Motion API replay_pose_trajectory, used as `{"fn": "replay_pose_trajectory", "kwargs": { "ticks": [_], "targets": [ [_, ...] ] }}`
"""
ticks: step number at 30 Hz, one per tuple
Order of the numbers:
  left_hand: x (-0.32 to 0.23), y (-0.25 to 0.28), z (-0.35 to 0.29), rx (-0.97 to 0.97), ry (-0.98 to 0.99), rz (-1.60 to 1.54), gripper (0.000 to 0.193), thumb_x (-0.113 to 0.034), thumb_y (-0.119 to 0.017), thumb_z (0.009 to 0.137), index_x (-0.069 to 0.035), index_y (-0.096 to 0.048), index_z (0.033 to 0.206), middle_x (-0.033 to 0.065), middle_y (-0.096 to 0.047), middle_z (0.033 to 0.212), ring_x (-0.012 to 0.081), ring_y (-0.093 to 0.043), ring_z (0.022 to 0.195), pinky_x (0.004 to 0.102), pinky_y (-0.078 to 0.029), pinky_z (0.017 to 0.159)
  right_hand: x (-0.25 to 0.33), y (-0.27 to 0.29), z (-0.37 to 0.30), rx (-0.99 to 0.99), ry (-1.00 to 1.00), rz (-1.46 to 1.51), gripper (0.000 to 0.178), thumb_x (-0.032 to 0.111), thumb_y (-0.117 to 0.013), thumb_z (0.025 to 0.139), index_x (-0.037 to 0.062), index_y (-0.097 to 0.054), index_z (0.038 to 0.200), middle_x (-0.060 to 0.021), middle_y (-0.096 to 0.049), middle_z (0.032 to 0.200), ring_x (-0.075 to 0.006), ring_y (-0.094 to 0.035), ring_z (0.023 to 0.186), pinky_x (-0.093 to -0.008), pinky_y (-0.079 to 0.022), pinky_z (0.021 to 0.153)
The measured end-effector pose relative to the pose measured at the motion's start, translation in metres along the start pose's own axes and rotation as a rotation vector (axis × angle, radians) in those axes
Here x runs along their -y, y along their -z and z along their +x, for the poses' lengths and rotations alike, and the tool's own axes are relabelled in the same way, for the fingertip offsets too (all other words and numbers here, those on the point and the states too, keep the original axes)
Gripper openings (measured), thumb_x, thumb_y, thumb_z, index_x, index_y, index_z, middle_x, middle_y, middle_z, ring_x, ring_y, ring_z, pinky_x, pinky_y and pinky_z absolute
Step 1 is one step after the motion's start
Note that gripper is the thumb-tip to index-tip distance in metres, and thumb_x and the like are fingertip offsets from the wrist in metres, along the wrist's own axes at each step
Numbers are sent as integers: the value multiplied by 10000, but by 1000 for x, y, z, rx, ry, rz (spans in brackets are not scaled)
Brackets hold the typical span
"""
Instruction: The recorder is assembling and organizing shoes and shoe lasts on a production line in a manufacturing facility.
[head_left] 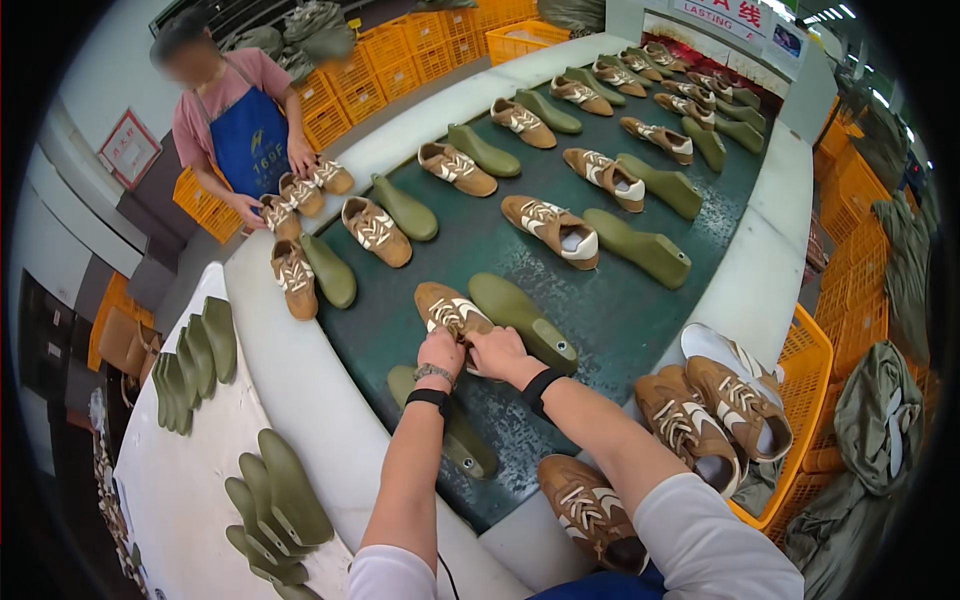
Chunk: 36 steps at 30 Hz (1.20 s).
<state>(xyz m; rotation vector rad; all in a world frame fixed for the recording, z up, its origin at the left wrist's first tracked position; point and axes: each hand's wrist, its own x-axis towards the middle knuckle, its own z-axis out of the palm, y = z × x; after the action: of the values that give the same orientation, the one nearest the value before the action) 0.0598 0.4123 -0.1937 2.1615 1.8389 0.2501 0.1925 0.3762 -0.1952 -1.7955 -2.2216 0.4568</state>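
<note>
A brown sneaker (438, 303) with white laces and white side stripes lies on the green conveyor belt (400, 335), toe pointing away from me. My left hand (441, 352) and my right hand (497, 354) meet over its opening, fingers closed at the laces and upper. My hands partly hide the heel end, so the exact grip of each finger is unclear. Touching the belt right beside the sneaker is a green shoe last (520, 318). Another green last (455, 430) lies under and beside my left wrist.
Pairs of sneakers (550, 228) and lasts (640, 245) line the belt. A sneaker (590, 508) sits by my right forearm, and more sneakers (690, 425) rest at an orange crate (800, 400). Loose lasts (285, 490) lie on the left table (190, 480). A co-worker (240, 125) handles sneakers across.
</note>
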Motion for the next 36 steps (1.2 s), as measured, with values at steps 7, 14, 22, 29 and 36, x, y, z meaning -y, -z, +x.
{"fn": "replay_pose_trajectory", "kwargs": {
  "ticks": [7, 14, 22, 29, 36],
  "targets": [
    [19, -7, 6, -18, 90, -141, 272, -237, -527, 774, 11, -636, 808, 259, -606, 812, 412, -587, 811, 460, -475, 760, 8, 1, 10, 26, -18, 155, 291, 321, -520, 798, 228, -549, 1073, -111, -652, 830, -283, -624, 779, -427, -451, 691],
    [8, 1, 5, 44, 104, -55, 273, -225, -548, 772, 20, -648, 840, 258, -616, 850, 401, -600, 849, 450, -488, 762, -1, -9, 25, 53, -1, 207, 233, 358, -482, 804, 182, -625, 854, -105, -645, 816, -281, -621, 788, -443, -447, 692],
    [12, -14, 21, 30, 189, 46, 208, -184, -583, 746, -6, -653, 828, 232, -625, 873, 372, -605, 846, 433, -486, 773, -32, 9, 6, 107, 285, 321, 225, 275, -477, 816, 125, -640, 856, -143, -622, 824, -319, -589, 831, -434, -449, 737],
    [-9, 29, 5, 234, 68, 280, 550, -362, -644, 758, 19, -452, 1105, 224, -625, 900, 366, -614, 840, 433, -497, 740, -179, 96, 59, -364, -421, -84, 275, 143, -548, 764, 91, -605, 1029, -127, -582, 1022, -331, -557, 937, -402, -476, 788],
    [-75, 34, 20, 28, -287, 32, 381, -248, -613, 764, -75, -548, 1098, 186, -633, 738, 360, -616, 688, 440, -502, 634, -223, 112, 73, -245, -646, 26, 325, 177, -565, 808, 92, -502, 1115, -119, -556, 1074, -318, -549, 1007, -390, -469, 789]
  ]
}}
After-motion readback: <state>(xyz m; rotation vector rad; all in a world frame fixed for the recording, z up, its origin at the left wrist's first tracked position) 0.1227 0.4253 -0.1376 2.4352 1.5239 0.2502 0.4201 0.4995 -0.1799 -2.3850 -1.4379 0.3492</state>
